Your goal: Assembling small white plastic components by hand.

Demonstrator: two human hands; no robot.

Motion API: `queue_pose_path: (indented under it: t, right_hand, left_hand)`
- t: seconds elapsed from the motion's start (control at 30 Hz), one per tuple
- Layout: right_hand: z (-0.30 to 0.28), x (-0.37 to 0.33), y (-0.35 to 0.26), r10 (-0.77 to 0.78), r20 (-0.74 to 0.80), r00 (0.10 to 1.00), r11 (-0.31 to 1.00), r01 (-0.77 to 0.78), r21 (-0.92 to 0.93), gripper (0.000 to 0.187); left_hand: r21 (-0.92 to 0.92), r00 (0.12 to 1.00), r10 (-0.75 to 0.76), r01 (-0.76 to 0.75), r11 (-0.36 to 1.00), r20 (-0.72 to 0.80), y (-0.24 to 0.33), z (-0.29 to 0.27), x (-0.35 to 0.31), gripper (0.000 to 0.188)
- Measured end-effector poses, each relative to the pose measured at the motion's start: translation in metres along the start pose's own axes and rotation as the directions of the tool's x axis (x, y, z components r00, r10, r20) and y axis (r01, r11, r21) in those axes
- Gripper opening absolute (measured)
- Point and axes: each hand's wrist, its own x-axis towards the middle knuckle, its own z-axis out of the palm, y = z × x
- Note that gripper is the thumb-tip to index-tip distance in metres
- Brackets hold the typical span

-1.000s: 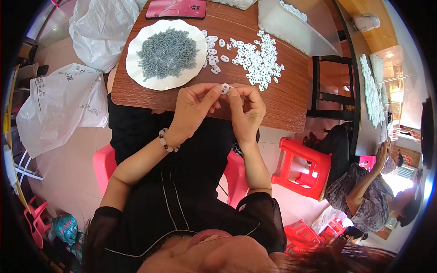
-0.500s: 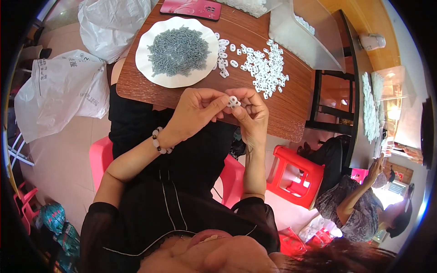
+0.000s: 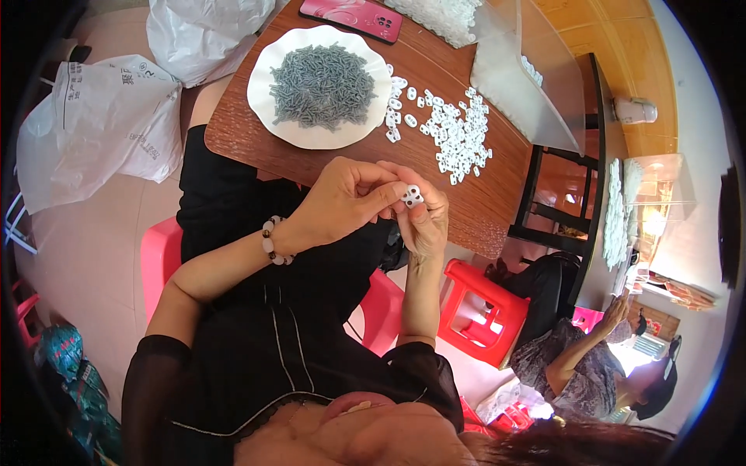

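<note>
Between both hands, just in front of the table's near edge, is a small white plastic piece (image 3: 412, 196) with several dark round holes facing up. My left hand (image 3: 336, 203), with a beaded bracelet on its wrist, pinches the piece from the left with thumb and index finger. From the right, the thumb and curled fingers of my right hand (image 3: 427, 221) grip it too. Beyond the hands, similar white two-hole pieces (image 3: 458, 136) lie loose on the table. A wavy-edged white plate (image 3: 263, 97) is heaped with short grey pins (image 3: 322, 85).
The brown wooden table (image 3: 311, 159) also bears a pink phone (image 3: 351, 19) and a clear-walled tray (image 3: 497, 85) at the far right. White sacks (image 3: 101, 116) stand on the left. A red stool (image 3: 482, 314) is at the right, near another person (image 3: 579, 365).
The whole view has shifted, so the table sits a little differently. Both hands keep their pinch on the white piece, which is turned so more of its holes show.
</note>
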Motion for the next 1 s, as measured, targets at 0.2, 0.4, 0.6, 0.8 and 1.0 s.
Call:
queue_pose_path:
  t: [0.2,0.4,0.6,0.8,1.0]
  right_hand:
    - [0.006,0.0,0.0,0.011,-0.067,0.998,1.0,-0.013,-0.028,0.06]
    - [0.008,0.0,0.002,0.019,-0.095,0.995,1.0,-0.019,0.006,0.061]
    - [0.017,0.004,0.002,-0.066,-0.269,0.961,0.998,0.063,-0.02,0.035]
    - [0.004,-0.001,0.01,-0.141,-0.231,0.963,0.976,0.096,-0.195,0.022]
    - [0.015,0.003,0.002,-0.047,-0.252,0.967,0.998,0.036,-0.048,0.022]
  left_hand:
    - [-0.059,0.999,0.028,-0.031,0.998,-0.038,-0.01,-0.001,-0.001,0.02]
    - [-0.08,0.999,0.035,-0.038,0.996,-0.041,-0.01,-0.002,-0.001,0.022]
    - [-0.099,0.996,0.037,-0.045,0.994,-0.077,-0.012,-0.002,-0.001,0.022]
    - [-0.007,0.985,0.09,-0.092,0.996,-0.145,-0.012,-0.004,-0.001,0.018]
    - [0.03,0.986,0.093,-0.09,0.995,-0.139,-0.008,-0.006,-0.001,0.019]
